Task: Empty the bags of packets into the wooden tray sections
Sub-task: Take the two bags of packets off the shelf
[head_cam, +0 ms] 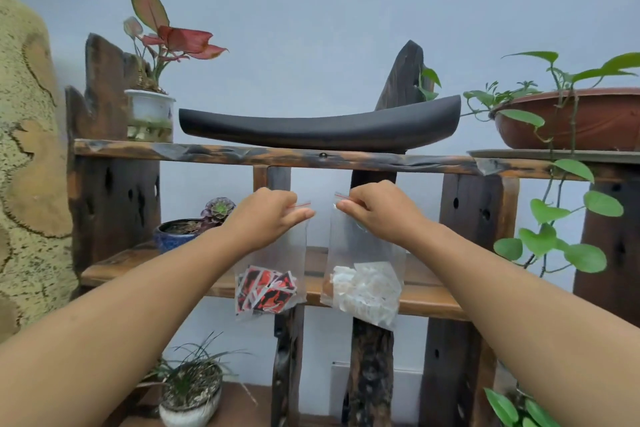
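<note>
My left hand (pixel 268 215) pinches the red-striped top edge of a clear zip bag (pixel 273 253) that hangs down with several red, black and white packets (pixel 266 291) at its bottom. My right hand (pixel 375 210) pinches the top of a second clear bag (pixel 363 253) holding several whitish translucent packets (pixel 365 288). Both bags hang side by side in the air in front of a rustic wooden shelf (pixel 311 156). No wooden tray with sections shows in this view.
A long black curved dish (pixel 322 126) lies on the top shelf board. Potted plants stand around: red-leaved at top left (pixel 152 114), a succulent in a blue pot (pixel 180 232), a trailing vine in a brown bowl (pixel 571 121), and grass-like pots below (pixel 190 395).
</note>
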`<state>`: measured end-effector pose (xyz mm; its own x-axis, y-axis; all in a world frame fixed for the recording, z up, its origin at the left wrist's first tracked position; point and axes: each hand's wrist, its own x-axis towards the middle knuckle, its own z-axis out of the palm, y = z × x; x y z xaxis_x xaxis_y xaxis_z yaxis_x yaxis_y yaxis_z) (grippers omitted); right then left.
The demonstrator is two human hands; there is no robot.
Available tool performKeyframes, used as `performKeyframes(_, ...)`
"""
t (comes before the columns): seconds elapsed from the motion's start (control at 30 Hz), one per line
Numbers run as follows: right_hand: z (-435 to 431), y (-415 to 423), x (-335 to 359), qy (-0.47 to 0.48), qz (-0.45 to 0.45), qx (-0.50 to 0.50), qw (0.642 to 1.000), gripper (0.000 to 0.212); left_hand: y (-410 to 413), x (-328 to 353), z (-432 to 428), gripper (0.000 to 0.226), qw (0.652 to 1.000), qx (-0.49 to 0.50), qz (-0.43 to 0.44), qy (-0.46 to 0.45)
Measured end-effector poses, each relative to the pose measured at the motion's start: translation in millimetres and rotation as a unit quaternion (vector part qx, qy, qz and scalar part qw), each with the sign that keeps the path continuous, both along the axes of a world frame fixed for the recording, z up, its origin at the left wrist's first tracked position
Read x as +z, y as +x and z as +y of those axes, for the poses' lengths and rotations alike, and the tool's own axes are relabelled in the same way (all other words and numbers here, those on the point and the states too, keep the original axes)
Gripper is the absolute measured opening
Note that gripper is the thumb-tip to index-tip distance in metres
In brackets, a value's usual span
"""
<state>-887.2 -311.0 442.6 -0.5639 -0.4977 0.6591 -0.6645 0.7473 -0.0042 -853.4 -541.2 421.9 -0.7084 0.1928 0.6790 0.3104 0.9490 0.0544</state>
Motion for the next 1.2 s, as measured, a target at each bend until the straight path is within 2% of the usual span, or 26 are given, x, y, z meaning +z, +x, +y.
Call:
performKeyframes(0.17,-32,13,0,0.005,-0.009,0.047,0.999,0.049,35,-3,-28,0.046,0.999,0.039,-0.019,-0.008)
performKeyframes(0.37,-70,31,-9,-0.021,-0.040,0.149,0.988,0.051,90,-6,-58,0.045,0.996,0.088,-0.025,0.008)
performKeyframes(0.5,-93,40,-23,-0.026,-0.041,0.228,0.972,0.052,135,-14,-66,0.049,0.985,0.168,-0.040,0.003)
performKeyframes(0.83,-182,94,-61,-0.027,-0.068,0.433,0.898,0.058,279,-43,-91,0.055,0.913,0.396,-0.095,-0.010)
performKeyframes(1.2,-283,262,-44,-0.005,-0.047,0.598,0.800,0.056,476,-34,-97,0.057,0.835,0.541,-0.098,0.021)
